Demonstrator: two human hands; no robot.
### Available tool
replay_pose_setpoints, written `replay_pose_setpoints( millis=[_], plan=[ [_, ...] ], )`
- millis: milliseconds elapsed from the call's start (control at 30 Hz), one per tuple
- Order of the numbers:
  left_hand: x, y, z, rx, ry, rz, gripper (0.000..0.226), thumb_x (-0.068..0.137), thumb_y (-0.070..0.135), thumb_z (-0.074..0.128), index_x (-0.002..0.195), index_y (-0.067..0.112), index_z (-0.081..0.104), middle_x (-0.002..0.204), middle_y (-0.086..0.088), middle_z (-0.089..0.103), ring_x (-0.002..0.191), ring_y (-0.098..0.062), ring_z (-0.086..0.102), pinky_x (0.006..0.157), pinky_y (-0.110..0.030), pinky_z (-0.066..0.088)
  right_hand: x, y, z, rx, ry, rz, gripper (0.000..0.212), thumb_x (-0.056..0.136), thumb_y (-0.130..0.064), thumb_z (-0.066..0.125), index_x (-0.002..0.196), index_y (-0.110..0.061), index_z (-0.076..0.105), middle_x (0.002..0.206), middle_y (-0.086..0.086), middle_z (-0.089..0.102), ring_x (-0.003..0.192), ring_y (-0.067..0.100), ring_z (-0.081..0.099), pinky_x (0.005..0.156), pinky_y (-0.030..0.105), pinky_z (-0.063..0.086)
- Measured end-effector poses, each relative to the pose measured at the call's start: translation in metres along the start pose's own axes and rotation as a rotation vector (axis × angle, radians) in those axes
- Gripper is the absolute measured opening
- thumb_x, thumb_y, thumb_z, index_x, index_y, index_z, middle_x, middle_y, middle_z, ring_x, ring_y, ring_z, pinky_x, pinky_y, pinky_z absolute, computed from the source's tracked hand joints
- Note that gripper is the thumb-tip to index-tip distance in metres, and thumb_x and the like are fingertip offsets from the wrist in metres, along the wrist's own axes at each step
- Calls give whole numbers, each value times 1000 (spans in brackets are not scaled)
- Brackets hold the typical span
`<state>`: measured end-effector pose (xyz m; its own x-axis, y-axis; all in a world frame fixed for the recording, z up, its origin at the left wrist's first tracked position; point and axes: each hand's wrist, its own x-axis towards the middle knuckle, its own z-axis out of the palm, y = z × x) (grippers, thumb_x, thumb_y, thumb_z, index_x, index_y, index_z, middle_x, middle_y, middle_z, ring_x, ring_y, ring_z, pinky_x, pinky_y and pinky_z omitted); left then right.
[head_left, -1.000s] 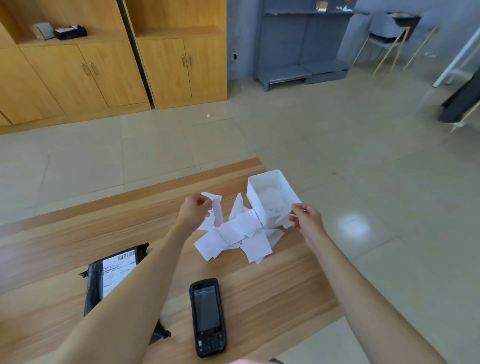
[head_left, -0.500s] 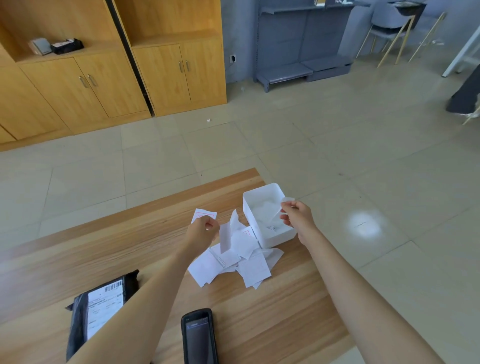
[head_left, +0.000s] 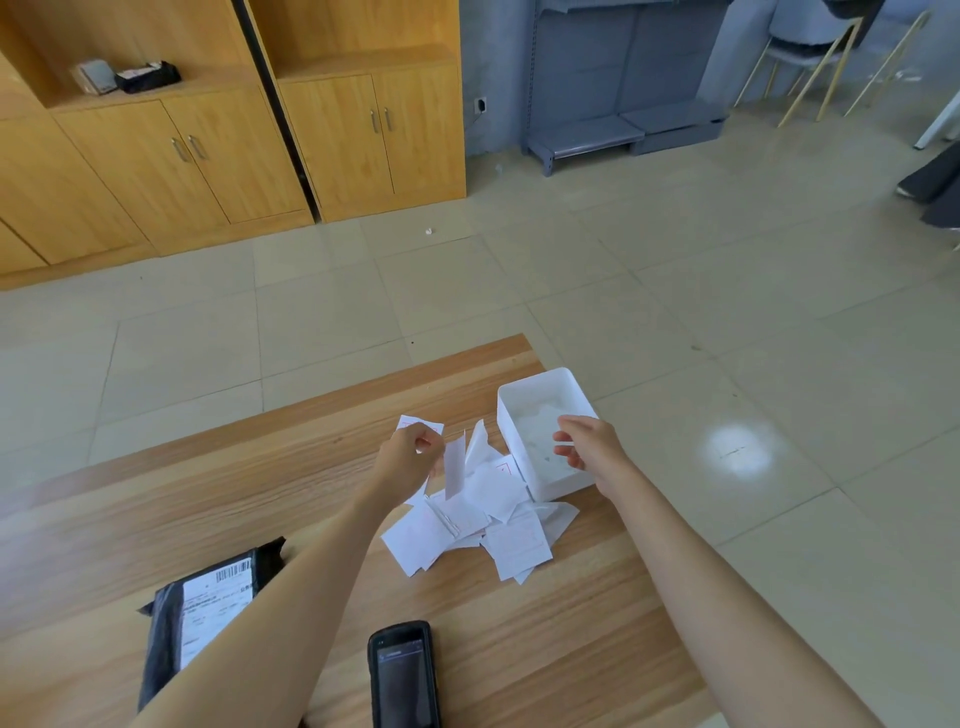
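Scanner (head_left: 402, 675) and parcel (head_left: 208, 592) lie nearer; left hand (head_left: 408, 460) pinches a slip (head_left: 417, 422), right hand (head_left: 589, 447) slack over box (head_left: 563, 483).

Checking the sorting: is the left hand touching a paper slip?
Touching. The head view shows the left hand pinching a white slip, which sticks up above its curled fingers.

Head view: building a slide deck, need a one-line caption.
Left hand pinches paper slips above the pile; right hand hovers over the white bin.

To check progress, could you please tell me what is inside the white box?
White paper slips lie in the box; the right hand above it hides the near right part.
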<state>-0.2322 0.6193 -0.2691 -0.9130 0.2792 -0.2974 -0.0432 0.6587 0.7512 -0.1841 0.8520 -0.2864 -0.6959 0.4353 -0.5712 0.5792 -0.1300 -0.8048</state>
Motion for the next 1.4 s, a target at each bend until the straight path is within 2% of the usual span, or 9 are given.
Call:
replay_pose_setpoints(
  millis=[200,367,467,667,767,900,1000,1100,1400],
  plan=[
    [-17,0,-22,-77,-40,98,13,96,17,54,84,16,58,59,6,59,43,-9,50,54,-22,43,-32,-14,33,-46,-230,39,34,101,-28,45,127,-8,51,85,4,64,67,13,59,57,20,41],
    [-43,-9,-48,-225,-84,109,9,97,12,53,93,15,60,78,1,72,59,-18,67,60,-20,50,-59,-10,58,-24,-365,82,40,103,-44,32,121,-14,51,86,8,67,71,18,60,59,22,43],
    [-60,-22,-59,-256,-85,88,7,96,9,53,97,11,60,85,-3,73,71,-20,71,69,-28,53,-69,-2,71,0,-424,98,44,102,-49,31,113,-14,55,90,10,67,73,20,61,61,23,43],
    [-89,-60,-81,-230,-59,47,11,94,5,53,99,15,54,83,4,73,74,-9,69,67,-23,50,-89,8,95,-41,-474,26,24,98,-32,51,105,-13,64,94,6,68,84,20,65,75,24,50],
    [-105,-73,-88,-214,-48,38,12,93,6,55,100,14,51,82,4,72,71,-5,66,65,-22,47,-97,15,110,-104,-506,1,27,96,-29,57,117,-13,62,103,8,67,85,18,66,72,21,52],
    [-123,-91,-97,-201,-48,24,18,90,5,60,94,20,50,89,-10,72,77,-13,64,69,-29,45,-113,23,130,-93,-518,-1,25,95,-20,58,119,-11,58,100,8,64,87,21,63,76,25,51],
    [-136,-107,-105,-186,-34,10,16,90,4,58,96,17,51,83,-5,71,76,-17,64,68,-28,43,-122,28,143,-89,-530,-29,32,91,-13,64,122,-11,58,101,10,67,90,20,65,79,25,50],
    [-147,-119,-115,-179,-22,1,17,90,2,57,96,16,49,81,-2,69,75,-18,64,63,-23,42,-133,29,156,-111,-540,-67,34,87,-8,66,120,-16,59,97,9,70,85,16,65,78,23,49],
    [-161,-146,-139,-164,27,-57,17,91,11,60,94,26,51,89,-1,71,80,-16,66,68,-34,43,-157,29,188,-124,-523,-111,24,90,-5,61,108,-20,64,88,2,67,69,10,59,71,22,47]
  ],
)
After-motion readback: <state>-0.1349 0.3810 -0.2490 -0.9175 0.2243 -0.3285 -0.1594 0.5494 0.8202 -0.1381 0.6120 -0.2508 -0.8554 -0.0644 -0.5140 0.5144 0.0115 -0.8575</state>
